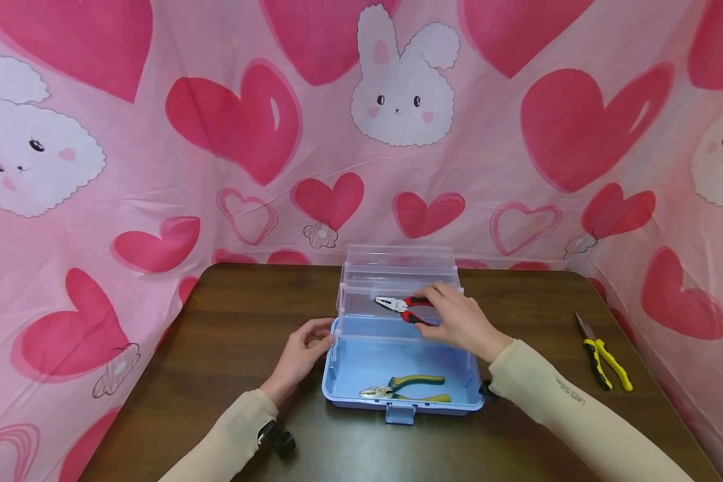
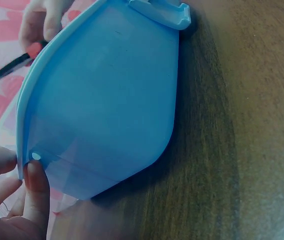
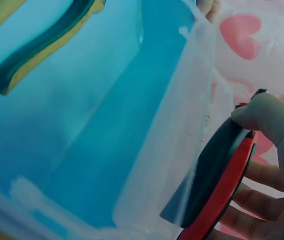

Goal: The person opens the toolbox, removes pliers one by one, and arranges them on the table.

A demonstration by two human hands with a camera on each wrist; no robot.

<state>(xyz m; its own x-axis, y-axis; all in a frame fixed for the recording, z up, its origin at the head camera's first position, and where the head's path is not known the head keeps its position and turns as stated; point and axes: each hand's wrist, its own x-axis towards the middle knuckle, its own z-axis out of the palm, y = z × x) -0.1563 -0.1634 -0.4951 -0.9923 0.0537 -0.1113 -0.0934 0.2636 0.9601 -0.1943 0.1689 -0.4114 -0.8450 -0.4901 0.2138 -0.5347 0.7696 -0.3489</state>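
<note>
A blue plastic toolbox (image 1: 349, 365) stands with its clear lid (image 1: 400, 258) raised at the back. My left hand (image 1: 301, 351) pinches the box's rim at the left side, thumb on the outer wall in the left wrist view. Over the rear of the box, my right hand (image 1: 460, 321) holds red-and-black combination pliers (image 1: 394, 305) by the handles, their metal head pointing left. In the right wrist view, the pliers' handles (image 3: 224, 180) overlap the clear lid. Green-and-yellow pliers (image 1: 418, 380) lie inside the box near its front wall.
Long-nose pliers with yellow-and-black handles (image 1: 612, 365) lie on the brown wooden table (image 1: 229, 335), to the right. A blue latch (image 1: 400, 415) hangs at the box's front. Pink cloth with hearts and rabbits (image 1: 331, 147) surrounds the table's back and sides.
</note>
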